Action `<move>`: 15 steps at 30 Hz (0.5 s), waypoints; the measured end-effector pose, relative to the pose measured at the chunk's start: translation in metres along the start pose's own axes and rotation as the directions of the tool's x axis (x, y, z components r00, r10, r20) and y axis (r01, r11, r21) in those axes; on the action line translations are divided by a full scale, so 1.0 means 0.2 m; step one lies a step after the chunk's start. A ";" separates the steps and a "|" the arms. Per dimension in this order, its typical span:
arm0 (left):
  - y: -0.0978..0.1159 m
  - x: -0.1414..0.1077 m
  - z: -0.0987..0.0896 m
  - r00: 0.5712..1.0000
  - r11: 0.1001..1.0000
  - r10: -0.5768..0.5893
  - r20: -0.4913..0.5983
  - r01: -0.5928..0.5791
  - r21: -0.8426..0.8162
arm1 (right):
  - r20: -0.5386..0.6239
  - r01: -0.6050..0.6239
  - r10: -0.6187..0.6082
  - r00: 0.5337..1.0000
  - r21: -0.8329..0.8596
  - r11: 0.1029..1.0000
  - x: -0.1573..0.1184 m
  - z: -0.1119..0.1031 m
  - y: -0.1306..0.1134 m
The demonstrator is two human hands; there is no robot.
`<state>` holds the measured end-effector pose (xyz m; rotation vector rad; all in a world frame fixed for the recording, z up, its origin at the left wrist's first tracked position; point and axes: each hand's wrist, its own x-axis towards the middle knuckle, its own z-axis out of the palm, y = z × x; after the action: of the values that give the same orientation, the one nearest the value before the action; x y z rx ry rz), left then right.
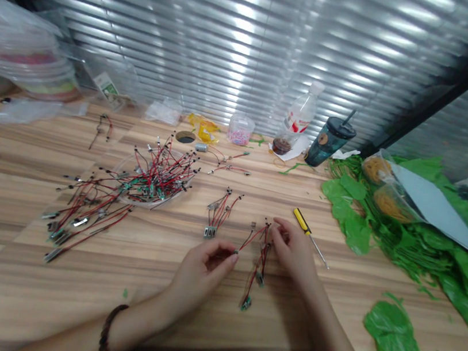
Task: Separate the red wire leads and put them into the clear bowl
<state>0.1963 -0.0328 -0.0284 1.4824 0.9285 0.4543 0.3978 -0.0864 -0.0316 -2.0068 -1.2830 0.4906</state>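
Between the thumb and forefinger of my left hand [206, 267] is the end of a small wired electronic part [236, 251], its red wire running up to the right. My right hand [293, 248] is closed at the fingertips beside a small bunch of red and black wires [265, 241]; the exact grip is hard to make out. Below, a small green circuit board [246, 303] hangs off that bunch and lies on the table. Left of it, a separate group of wired parts [210, 231] rests with its silver ends side by side.
A clear tray [183, 194] is heaped with wired parts, more spilling leftward. A yellow screwdriver [301, 220] lies right of my right hand. Behind stand a bottle [297, 120], a dark tumbler [330, 142] and a tub of beads [240, 130]. Green plastic leaves [392, 349] cover the right side.
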 end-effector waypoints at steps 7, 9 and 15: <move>0.00 0.00 0.00 1.000 0.997 0.011 0.028 -0.013 0.082 | -0.007 0.074 -0.074 0.997 -0.016 0.997 0.03 0.00 0.05; 0.01 -0.01 0.00 1.000 0.997 -0.002 0.028 -0.001 0.077 | -0.015 0.083 -0.083 0.996 0.012 0.997 0.01 0.00 0.05; 0.02 -0.01 0.00 1.000 0.994 0.009 0.022 -0.012 0.111 | -0.023 0.048 -0.045 0.999 0.163 0.985 0.00 0.00 0.06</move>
<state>0.1960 -0.0349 -0.0240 1.5903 0.9423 0.3992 0.4056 -0.0903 -0.0409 -1.8373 -1.2340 0.5352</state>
